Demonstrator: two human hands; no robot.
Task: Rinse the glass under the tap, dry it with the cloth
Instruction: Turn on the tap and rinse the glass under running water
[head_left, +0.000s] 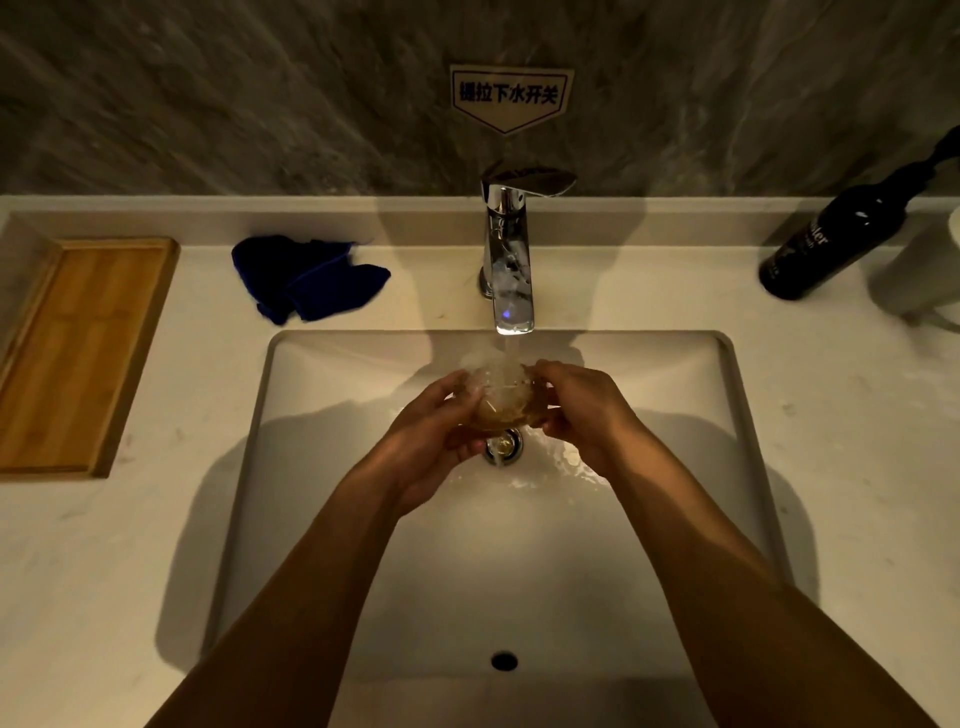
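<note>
A clear glass (501, 397) is held over the white sink (322, 364), right under the chrome tap (508, 260). Water runs from the spout onto the glass and down to the drain (503, 448). My left hand (434, 436) grips the glass from the left and below. My right hand (582, 410) holds its right side, fingers at the rim. A crumpled dark blue cloth (306, 278) lies on the counter behind the sink, left of the tap, away from both hands.
A wooden tray (78, 353) lies on the counter at far left. A black bottle (841, 234) and a pale cup (924, 270) stand at the back right. A label (510, 96) is stuck on the wall above the tap.
</note>
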